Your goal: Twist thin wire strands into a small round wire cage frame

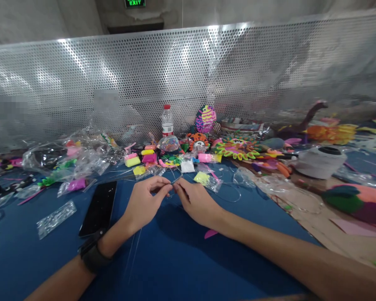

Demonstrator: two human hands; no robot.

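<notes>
At the middle of the blue tabletop [181, 267], my left hand [146, 198] is closed in a pinch, thumb against forefinger. My right hand [199, 200] pinches close beside it, fingertips almost touching the left ones. Between them shows a short bit of thin silvery wire [176, 180]; its ends are hard to follow. Fine strands curve away right of the hands, and more hang below my left wrist, which wears a black band [95, 253]. A black phone [98, 208] lies left of my left hand. A small magenta piece [211, 234] lies below my right wrist.
Behind the hands lie colourful clay packets [149, 158], a water bottle [167, 125] and a clay-covered flower shape [237, 147]. Clear plastic bags [81, 154] crowd the left. A white tub [321, 163] and brown cardboard [316, 221] are at right. A perforated metal screen [138, 75] stands behind.
</notes>
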